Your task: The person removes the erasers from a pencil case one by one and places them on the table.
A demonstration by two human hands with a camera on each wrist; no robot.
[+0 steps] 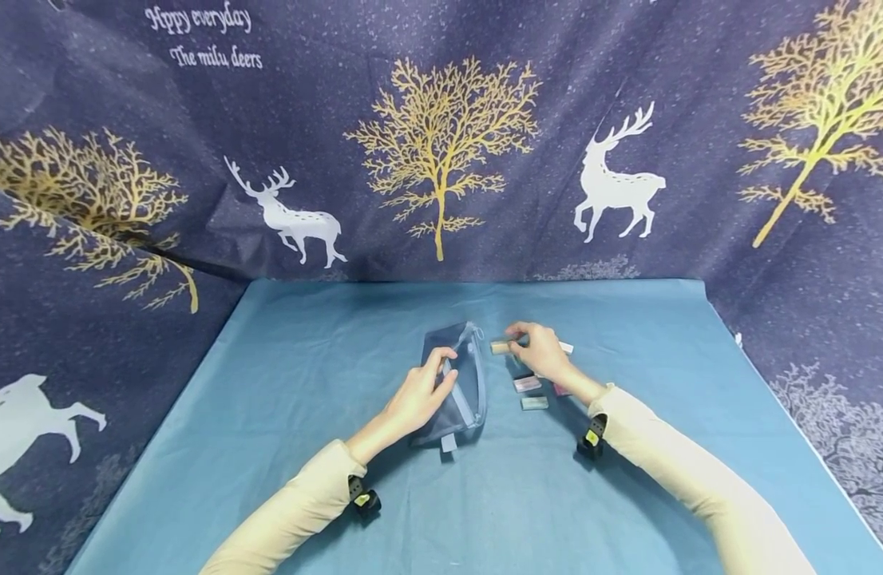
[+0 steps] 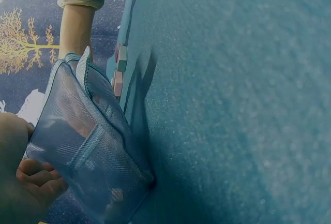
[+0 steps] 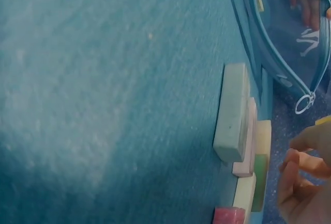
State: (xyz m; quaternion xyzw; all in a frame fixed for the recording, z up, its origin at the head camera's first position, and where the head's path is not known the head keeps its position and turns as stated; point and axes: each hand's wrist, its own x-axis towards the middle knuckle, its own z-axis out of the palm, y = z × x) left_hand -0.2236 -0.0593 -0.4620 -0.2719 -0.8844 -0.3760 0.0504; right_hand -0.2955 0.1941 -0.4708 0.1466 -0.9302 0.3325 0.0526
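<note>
My left hand (image 1: 421, 393) grips the edge of a blue mesh zip pouch (image 1: 433, 422), holding its mouth apart on the side toward the blocks. In the left wrist view the fingers curl at the rim of the pouch (image 2: 77, 125), and a pale patch shows faintly through the mesh. My right hand (image 1: 544, 351) hovers over small rectangular blocks, its fingers loosely bent and nothing visible between them. By its fingertips lies a cream block (image 1: 500, 347). Closer to me are a pink block (image 1: 527, 384) and a pale green block (image 1: 534, 403).
A red block (image 3: 228, 215) and a green block (image 3: 260, 182) lie among the others; a white block (image 1: 567, 348) is beyond the right hand. The blue cloth (image 1: 305, 343) covers the table, and a dark curtain (image 1: 485, 239) with deer and trees hangs behind it.
</note>
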